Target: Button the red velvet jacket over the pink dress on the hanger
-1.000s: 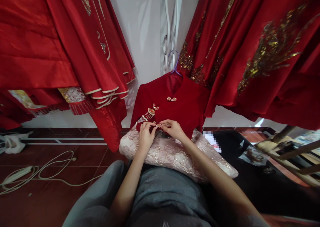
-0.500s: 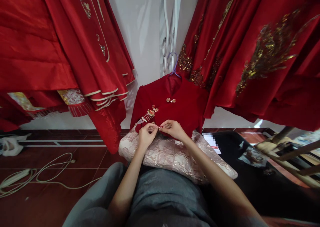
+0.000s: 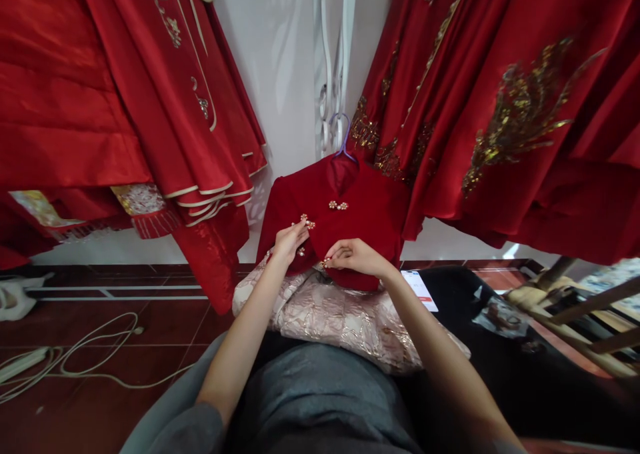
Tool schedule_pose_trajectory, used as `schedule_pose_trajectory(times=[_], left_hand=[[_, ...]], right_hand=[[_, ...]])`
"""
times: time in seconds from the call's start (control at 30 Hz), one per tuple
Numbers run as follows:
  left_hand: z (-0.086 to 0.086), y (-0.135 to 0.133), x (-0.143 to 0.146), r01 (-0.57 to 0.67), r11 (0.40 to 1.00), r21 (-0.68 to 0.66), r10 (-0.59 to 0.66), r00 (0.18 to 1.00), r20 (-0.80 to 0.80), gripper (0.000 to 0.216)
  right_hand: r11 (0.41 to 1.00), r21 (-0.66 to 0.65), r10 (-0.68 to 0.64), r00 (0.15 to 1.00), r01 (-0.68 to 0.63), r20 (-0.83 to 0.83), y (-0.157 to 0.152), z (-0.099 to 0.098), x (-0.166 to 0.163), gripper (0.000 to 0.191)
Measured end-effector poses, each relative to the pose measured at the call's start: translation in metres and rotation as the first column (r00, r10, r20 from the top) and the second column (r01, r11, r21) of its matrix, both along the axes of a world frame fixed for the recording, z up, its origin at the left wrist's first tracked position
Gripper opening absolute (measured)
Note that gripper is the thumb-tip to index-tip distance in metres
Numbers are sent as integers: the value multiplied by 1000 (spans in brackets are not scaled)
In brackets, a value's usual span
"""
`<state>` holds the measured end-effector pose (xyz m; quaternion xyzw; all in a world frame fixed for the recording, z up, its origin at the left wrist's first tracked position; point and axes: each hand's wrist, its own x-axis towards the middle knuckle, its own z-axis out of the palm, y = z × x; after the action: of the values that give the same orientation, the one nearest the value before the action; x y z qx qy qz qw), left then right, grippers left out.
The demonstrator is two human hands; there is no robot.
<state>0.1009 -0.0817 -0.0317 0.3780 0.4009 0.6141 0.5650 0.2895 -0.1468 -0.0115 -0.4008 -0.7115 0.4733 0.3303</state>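
A red velvet jacket (image 3: 370, 204) on a purple hanger (image 3: 344, 144) lies in front of me, its lower part over a pink brocade garment (image 3: 340, 314) on my lap. Gold-and-pearl flower fasteners (image 3: 338, 205) sit below its collar. My left hand (image 3: 289, 242) lies on the jacket with fingers stretched toward another flower fastener (image 3: 310, 224), covering most of the beaded tassel there. Near the jacket's lower edge, my right hand (image 3: 356, 257) pinches a gold flower button (image 3: 325, 264) between thumb and fingers. A small pearl fastener (image 3: 301, 251) shows between the hands.
Red embroidered garments (image 3: 170, 107) hang at left, and sequined red ones (image 3: 500, 127) at right. A phone (image 3: 420, 290) and a clear plastic bag (image 3: 501, 319) lie on a black surface (image 3: 500, 387). A white cable (image 3: 75, 361) coils on the tiled floor. Wooden bars (image 3: 595, 307) stand at far right.
My hands, which met at the jacket's lower edge, are now apart. The left has moved up and left to the upper flower fastener; the right stays low, with a gold flower button now showing.
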Motion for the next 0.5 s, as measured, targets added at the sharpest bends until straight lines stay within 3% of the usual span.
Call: schedule_pose_trajectory(times=[0.27, 0.5], left_hand=[[2, 0, 2, -43, 999, -7, 43, 999, -9, 22], [-9, 11, 13, -178, 983, 43, 181, 979, -93, 23]], right_hand=[[999, -20, 34, 999, -34, 4, 2, 0, 2, 22], [997, -68, 31, 999, -33, -30, 5, -7, -3, 28]])
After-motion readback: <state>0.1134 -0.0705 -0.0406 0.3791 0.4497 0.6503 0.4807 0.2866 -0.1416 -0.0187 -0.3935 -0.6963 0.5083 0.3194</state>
